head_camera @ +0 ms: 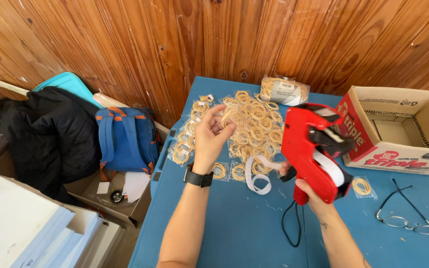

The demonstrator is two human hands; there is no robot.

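Observation:
My right hand (310,192) grips the handle of a red label gun (310,145), held upright over the blue table (234,223). A white label strip (260,174) curls out of the gun toward the table. My left hand (209,136), with a black watch on the wrist, holds up a small clear bag of tan rubber bands (230,117) by the fingertips. Beneath and behind it lies a spread of several similar small bags of rubber bands (254,134).
An open cardboard box (398,129) stands at the right edge. Eyeglasses (407,218) and one bag of bands (361,187) lie near it. A larger bag of bands (284,90) sits by the wooden wall. A blue backpack (125,139) and black jacket (40,134) lie left of the table.

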